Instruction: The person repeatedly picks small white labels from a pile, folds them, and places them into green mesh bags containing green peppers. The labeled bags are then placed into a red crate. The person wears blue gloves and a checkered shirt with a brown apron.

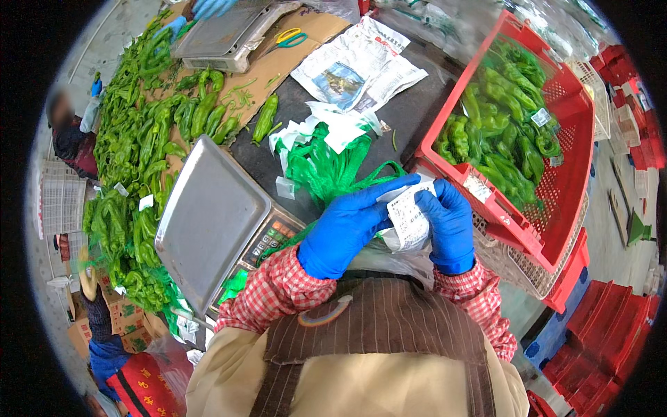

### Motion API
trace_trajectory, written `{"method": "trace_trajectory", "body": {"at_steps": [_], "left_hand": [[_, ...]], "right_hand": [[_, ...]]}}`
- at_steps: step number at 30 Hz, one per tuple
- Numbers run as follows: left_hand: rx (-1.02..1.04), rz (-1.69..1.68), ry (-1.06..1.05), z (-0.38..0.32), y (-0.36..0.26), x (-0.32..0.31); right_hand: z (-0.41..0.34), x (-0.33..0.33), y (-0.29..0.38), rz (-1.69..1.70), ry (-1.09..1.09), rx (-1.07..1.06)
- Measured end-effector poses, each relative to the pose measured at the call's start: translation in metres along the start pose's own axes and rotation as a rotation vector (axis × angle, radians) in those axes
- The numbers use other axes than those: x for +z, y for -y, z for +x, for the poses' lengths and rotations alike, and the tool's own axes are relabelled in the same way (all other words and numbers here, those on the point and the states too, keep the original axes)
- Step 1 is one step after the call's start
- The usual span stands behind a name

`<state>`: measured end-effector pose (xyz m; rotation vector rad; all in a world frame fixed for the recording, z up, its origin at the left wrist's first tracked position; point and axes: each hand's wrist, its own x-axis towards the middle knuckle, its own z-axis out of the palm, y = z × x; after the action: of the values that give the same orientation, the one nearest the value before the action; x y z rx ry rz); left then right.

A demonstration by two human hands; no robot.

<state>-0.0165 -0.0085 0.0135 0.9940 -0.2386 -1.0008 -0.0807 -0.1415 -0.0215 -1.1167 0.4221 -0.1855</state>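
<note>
Before my chest, both gloved hands meet at a white printed label [409,216], which bears small writing and a code. My right hand [452,227], in a blue glove, pinches its right side between thumb and fingers. The blue-gloved left hand [338,234] grips its left side, index finger stretched along the top. White and clear material shows beneath the label. Just beyond my hands lies a bunch of green mesh bags [323,161] with white tags [346,127]. Left of them stands a weighing scale [213,219] with a bare metal pan and a keypad.
Green peppers [140,130] are heaped along the left. At right, a red plastic crate [570,114] holds bagged peppers [500,120]. A printed bag [354,68], scissors [286,39] and a second scale [224,34] lie beyond. Other people's gloved hands [211,8] are at the far side.
</note>
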Motion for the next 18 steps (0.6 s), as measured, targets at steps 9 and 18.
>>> {"method": "trace_trajectory", "body": {"at_steps": [9,18], "left_hand": [[0.03,0.016,-0.049,0.002,0.011,-0.005],[0.053,0.146,-0.108,-0.002,0.005,0.0]], "right_hand": [[-0.001,0.009,0.001,-0.053,-0.085,-0.035],[0.0,0.01,-0.005,-0.161,-0.121,-0.115]]}}
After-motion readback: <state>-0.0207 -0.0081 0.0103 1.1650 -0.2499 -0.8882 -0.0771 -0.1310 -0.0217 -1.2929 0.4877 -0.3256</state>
